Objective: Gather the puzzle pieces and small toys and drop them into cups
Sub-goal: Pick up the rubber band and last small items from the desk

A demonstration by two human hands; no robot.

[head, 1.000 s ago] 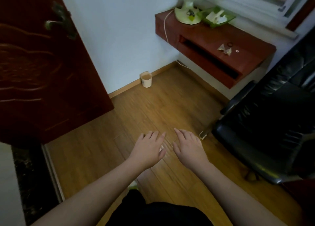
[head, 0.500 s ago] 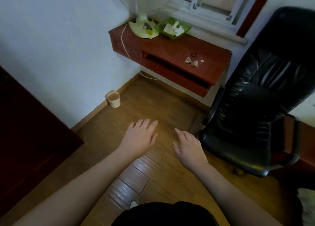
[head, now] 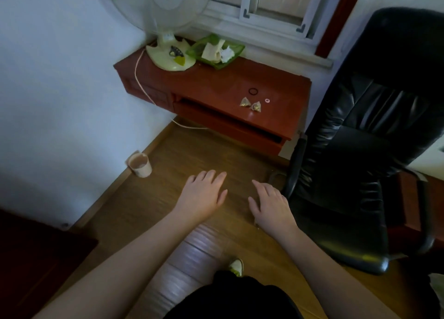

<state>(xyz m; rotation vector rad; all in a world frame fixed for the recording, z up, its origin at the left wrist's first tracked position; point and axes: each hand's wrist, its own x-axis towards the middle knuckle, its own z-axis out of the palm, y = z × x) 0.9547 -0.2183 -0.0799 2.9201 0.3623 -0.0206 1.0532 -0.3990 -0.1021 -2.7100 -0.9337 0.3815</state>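
Observation:
A paper cup (head: pixel 140 166) stands on the wooden floor against the white wall, left of my hands. My left hand (head: pixel 204 193) hovers palm down over the floor, fingers spread and holding nothing. My right hand (head: pixel 270 204) hovers beside it in the same way, empty. On the red-brown desk (head: pixel 216 85) lie two small triangular sachets (head: pixel 251 103), a black ring (head: pixel 253 91) and a small pink ring (head: pixel 267 100). No puzzle pieces are visible.
A black leather office chair (head: pixel 360 138) stands close on the right. A desk fan (head: pixel 168 25) and a green tray (head: pixel 216 50) with scraps sit on the desk under the window. A dark wooden door (head: pixel 36 258) is at lower left.
The view has swung to the right and up: the door slid out to the left, the desk, fan and chair came to the centre. Both hands stayed open and empty.

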